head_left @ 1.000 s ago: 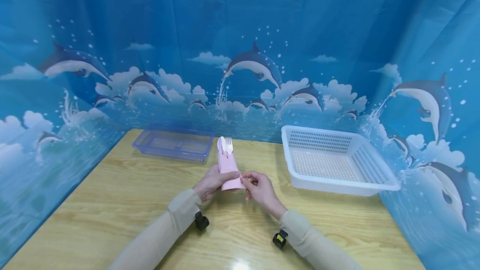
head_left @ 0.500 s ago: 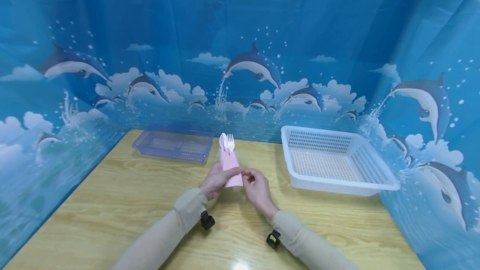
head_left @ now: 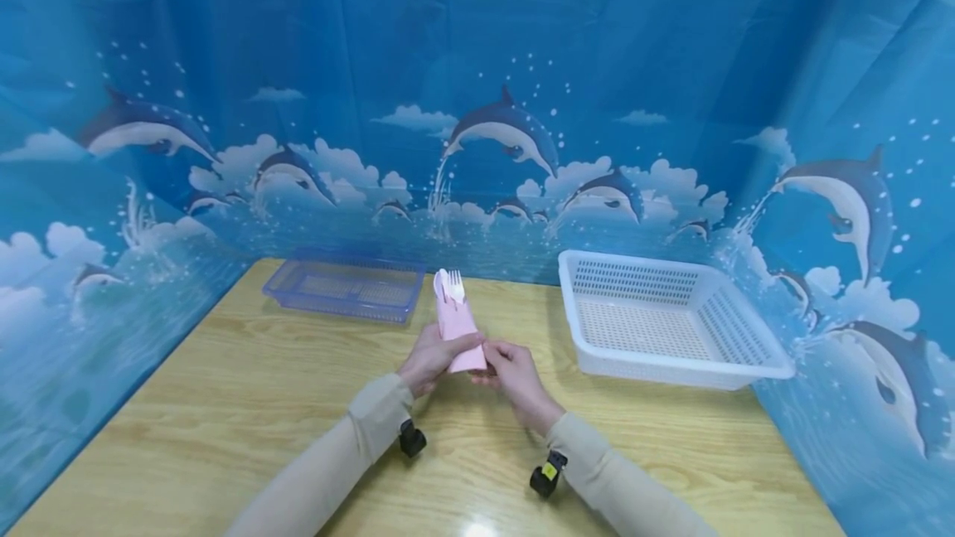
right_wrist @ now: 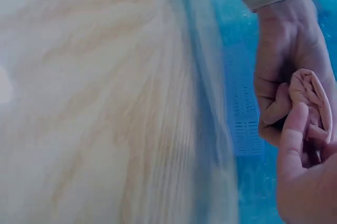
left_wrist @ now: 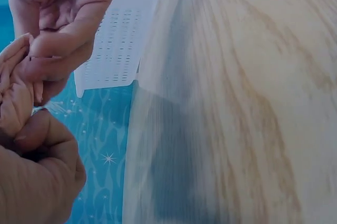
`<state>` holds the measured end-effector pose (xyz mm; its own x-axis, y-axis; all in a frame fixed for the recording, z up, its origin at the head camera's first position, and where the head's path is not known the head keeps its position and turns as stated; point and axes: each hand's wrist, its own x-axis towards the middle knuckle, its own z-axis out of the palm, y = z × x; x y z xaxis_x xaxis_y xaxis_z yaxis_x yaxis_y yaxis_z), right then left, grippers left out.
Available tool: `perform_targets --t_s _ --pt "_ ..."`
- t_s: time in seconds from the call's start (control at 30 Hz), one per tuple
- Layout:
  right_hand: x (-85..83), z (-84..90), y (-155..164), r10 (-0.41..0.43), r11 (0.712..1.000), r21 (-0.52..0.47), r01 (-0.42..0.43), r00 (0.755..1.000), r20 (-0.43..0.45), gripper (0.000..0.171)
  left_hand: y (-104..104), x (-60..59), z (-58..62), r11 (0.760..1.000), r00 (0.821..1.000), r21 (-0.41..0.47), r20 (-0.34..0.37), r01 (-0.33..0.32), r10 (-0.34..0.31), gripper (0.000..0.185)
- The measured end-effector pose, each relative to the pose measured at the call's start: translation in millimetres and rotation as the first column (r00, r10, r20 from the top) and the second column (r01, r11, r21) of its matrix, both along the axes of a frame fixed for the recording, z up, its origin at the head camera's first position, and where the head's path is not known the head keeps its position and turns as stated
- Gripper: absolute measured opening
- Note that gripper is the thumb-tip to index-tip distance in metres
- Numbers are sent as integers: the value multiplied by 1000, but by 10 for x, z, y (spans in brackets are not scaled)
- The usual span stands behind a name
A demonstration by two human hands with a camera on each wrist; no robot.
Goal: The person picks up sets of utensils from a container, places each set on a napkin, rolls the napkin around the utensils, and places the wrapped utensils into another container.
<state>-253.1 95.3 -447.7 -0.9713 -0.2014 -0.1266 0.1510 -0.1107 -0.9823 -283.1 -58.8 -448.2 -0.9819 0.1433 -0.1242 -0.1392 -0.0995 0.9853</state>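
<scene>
A folded pink cloth [head_left: 457,325], wrapped like a narrow sleeve, stands tilted up over the table. From its top stick out the heads of a light fork [head_left: 457,283] and what looks like a spoon [head_left: 440,282]. My left hand [head_left: 433,356] grips the lower part of the bundle, thumb across its front. With thumb and fingers my right hand [head_left: 520,378] pinches the cloth's lower right edge. In the right wrist view the cloth's gathered, folded end [right_wrist: 316,90] shows between both hands. The cutlery's lower parts are hidden inside the cloth.
A purple perforated basket [head_left: 346,313] stands at the back left of the wooden table [head_left: 224,404]. At the right is a larger white perforated basket [head_left: 686,373]. A blue dolphin-print curtain [head_left: 477,40] closes off the back and sides.
The bundle and left hand have shifted slightly to the right. My right hand's fingers have changed position at the cloth's lower right edge. Both baskets stay in place.
</scene>
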Motion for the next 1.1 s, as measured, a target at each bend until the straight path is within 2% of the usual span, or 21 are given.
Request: perform_targets --t_s 0.07,0.17,0.2,0.27,0.37,0.5,0.57,0.63,0.83,1.1 --pt "-19 3 24 73 991 -118 -64 995 75 38 -9 -5 3 1000 1000 -8 -2 1 -1 45" --pt "-66 -15 67 182 943 -314 -112 962 203 46 -19 -15 5 1000 1000 -12 -9 9 -9 47" --pt "-83 -25 81 214 924 -364 -119 948 234 49 -21 -17 8 1000 1000 -11 -10 15 -15 47" --pt "-114 -45 100 243 906 -407 -118 932 270 53 -21 -10 18 1000 1000 2 5 29 -29 47" --pt "-140 -78 103 195 926 -368 -91 946 257 52 -15 -3 11 999 999 17 20 48 -48 47" --pt "-139 -108 49 38 963 -268 20 977 210 42 -12 -4 -16 997 997 49 43 58 -60 46" --pt "-127 -105 6 -27 964 -254 77 980 197 35 -12 -8 -27 995 997 75 49 60 -64 45" --pt "-106 -97 -34 -52 961 -258 98 982 179 31 -11 -13 -33 994 997 93 46 60 -65 45" --pt "-93 -91 -108 -36 950 -299 90 983 180 28 -1 -7 -48 993 998 109 33 53 -56 44" --pt "-93 -98 -42 44 971 -240 0 983 178 35 10 4 -62 995 997 59 -6 82 -82 46"
